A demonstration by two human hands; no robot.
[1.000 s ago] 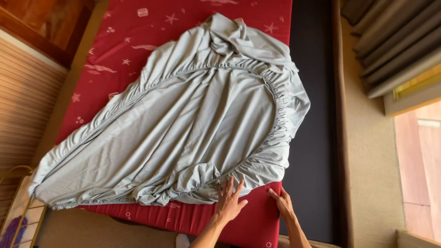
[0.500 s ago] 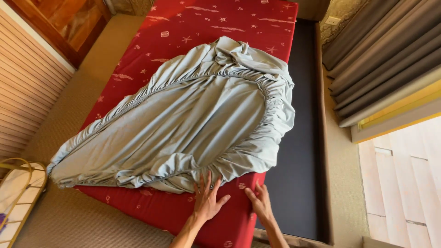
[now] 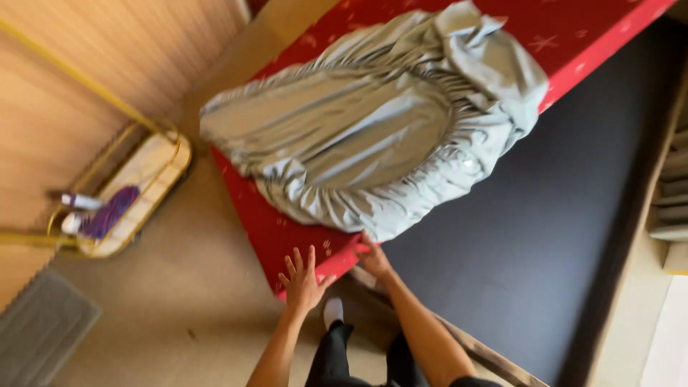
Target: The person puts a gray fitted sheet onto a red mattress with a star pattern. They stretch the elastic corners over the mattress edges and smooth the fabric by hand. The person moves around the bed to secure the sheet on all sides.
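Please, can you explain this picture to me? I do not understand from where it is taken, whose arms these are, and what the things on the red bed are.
The picture comes from a camera worn on a person's head, looking down, so the two bare arms at the bottom are that person's own. There is no machine here.

The left hand is spread open, its fingers at the near corner of a red mattress that has small pale patterns. The right hand is at the same corner, right by the mattress edge; whether it grips anything I cannot tell.

A pale grey fitted sheet with a gathered elastic edge lies loose and crumpled on the mattress. Neither hand holds it.

Beside the mattress is a dark base. On the floor at left stands a yellow wire rack holding something purple. The person's dark trousers and a white sock show below.
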